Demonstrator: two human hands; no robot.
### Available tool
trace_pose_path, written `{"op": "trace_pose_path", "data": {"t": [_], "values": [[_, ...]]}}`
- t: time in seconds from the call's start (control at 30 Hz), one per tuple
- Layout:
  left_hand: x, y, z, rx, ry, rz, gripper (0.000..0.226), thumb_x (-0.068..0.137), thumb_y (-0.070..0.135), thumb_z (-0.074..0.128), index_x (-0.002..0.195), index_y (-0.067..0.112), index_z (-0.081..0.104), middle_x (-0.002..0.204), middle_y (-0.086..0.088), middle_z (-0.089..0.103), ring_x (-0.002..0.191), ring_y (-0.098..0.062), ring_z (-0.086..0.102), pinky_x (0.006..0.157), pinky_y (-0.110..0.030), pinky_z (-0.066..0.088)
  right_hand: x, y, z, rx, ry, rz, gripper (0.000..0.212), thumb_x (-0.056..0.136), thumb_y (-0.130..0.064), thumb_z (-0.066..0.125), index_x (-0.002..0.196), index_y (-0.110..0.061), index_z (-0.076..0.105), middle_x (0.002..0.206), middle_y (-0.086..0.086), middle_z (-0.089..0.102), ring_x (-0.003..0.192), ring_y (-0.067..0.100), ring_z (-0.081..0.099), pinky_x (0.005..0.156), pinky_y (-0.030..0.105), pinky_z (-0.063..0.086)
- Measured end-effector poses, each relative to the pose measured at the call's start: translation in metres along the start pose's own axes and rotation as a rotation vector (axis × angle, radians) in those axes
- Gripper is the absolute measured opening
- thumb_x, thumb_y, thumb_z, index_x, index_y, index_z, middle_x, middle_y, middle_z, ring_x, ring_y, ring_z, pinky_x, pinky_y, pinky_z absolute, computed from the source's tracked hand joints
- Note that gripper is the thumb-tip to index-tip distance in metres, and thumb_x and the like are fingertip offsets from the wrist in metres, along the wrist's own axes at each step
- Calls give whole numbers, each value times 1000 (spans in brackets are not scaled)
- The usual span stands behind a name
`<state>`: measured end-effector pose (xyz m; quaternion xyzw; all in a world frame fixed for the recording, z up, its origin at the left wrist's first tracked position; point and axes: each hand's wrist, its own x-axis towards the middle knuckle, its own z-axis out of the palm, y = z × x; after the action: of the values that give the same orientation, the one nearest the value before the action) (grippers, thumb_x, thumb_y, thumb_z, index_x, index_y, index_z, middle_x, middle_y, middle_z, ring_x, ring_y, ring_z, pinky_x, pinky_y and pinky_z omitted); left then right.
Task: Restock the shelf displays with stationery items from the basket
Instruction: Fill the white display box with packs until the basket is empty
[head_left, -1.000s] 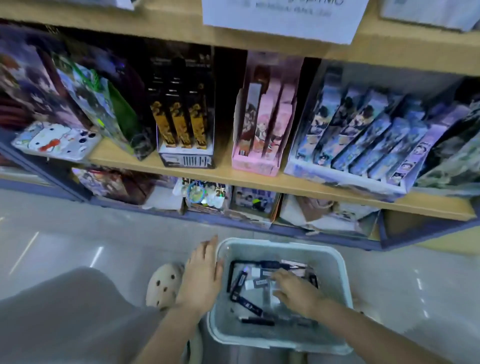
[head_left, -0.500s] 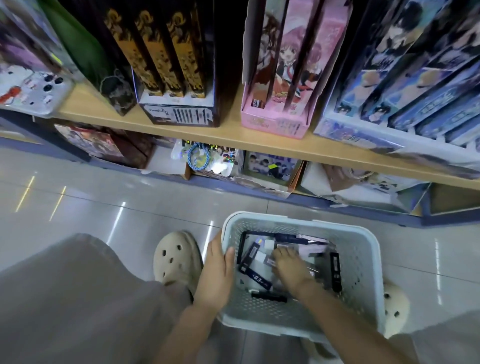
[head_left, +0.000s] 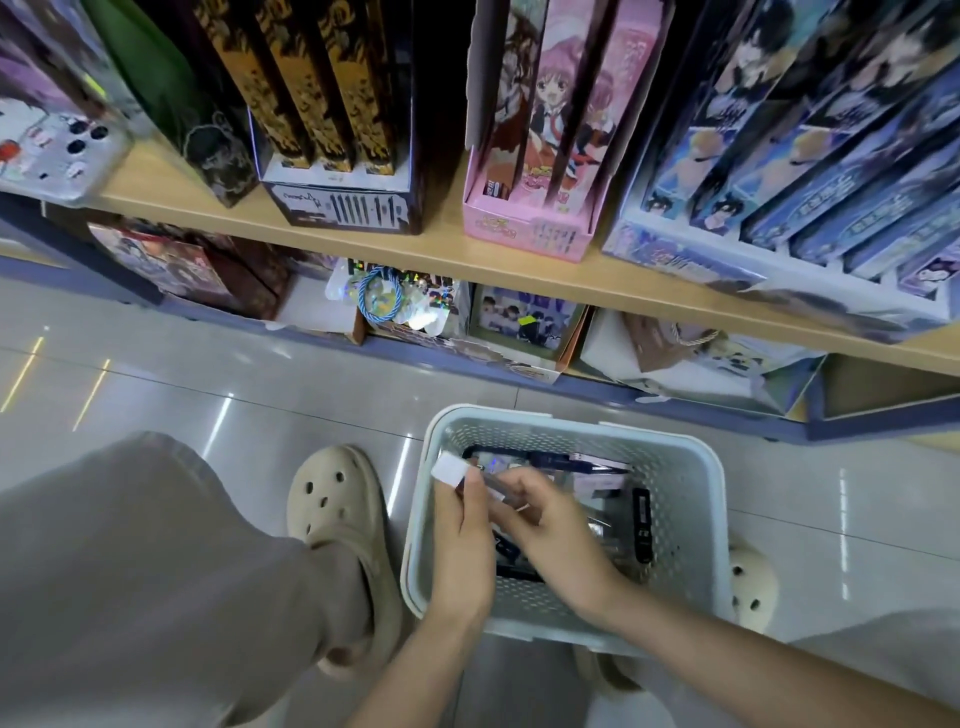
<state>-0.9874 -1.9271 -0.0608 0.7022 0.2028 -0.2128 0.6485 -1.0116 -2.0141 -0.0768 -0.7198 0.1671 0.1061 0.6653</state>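
Left hand (head_left: 462, 540) and right hand (head_left: 556, 525) together pinch a white-tipped pack (head_left: 451, 470) over the basket (head_left: 691, 499).

glossy pale floor tiles (head_left: 156, 379) reflect light streaks beneath a wooden shelf (head_left: 441, 249) with a blue base (head_left: 883, 425).

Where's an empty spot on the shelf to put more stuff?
A bare wooden gap sits on the shelf between the black display box and the pink display box. The floor between the shoe and the shelf is bare too. The blue display box crowds the pink one, and the basket is full of packets.
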Motion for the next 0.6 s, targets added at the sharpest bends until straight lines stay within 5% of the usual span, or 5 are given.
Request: {"op": "trace_pose_path", "data": {"t": [0.1, 0.2, 0.4, 0.53, 0.6], "values": [[-1, 3, 3, -18, 49, 38, 23, 103, 17, 33, 96, 13, 54, 87, 0, 59, 70, 7, 59, 65, -6, 44, -5, 1, -2, 26, -59, 42, 15, 90, -11, 62, 98, -24, 61, 88, -17, 68, 88, 3, 63, 81, 17, 48], [5, 1, -4, 19, 69, 89, 28, 103, 14, 31, 93, -2, 52, 83, -4, 55, 72, -8, 54, 68, -14, 46, 7, 39, -24, -21, 117, 198, 11, 94, -25, 54, 104, -22, 56, 100, -5, 64, 103, 20, 61, 89, 24, 46], [13, -14, -11, 110, 19, 130, 31, 103, 15, 32, 84, -1, 50, 77, -3, 56, 71, -11, 52, 81, -36, 46, 41, 107, -61, 182, 488, 801, 58, 92, -41, 56, 126, 7, 51, 124, 16, 58, 112, 29, 53, 92, 36, 38], [14, -30, -7, 165, -41, 98, 35, 103, 19, 32, 86, -6, 51, 77, -4, 57, 77, -10, 56, 86, -38, 49, 59, 119, -54, 565, 709, 858, 55, 87, -46, 61, 117, -1, 53, 86, 4, 57, 78, 17, 51, 92, 34, 44], [13, -34, -6, 193, -57, 86, 35, 103, 19, 32, 87, -4, 52, 77, -1, 58, 78, -7, 57, 85, -36, 48, 64, 119, -52, 723, 780, 867, 33, 87, -44, 63, 94, -13, 53, 57, -3, 49, 59, 11, 38, 66, 25, 43]]}}
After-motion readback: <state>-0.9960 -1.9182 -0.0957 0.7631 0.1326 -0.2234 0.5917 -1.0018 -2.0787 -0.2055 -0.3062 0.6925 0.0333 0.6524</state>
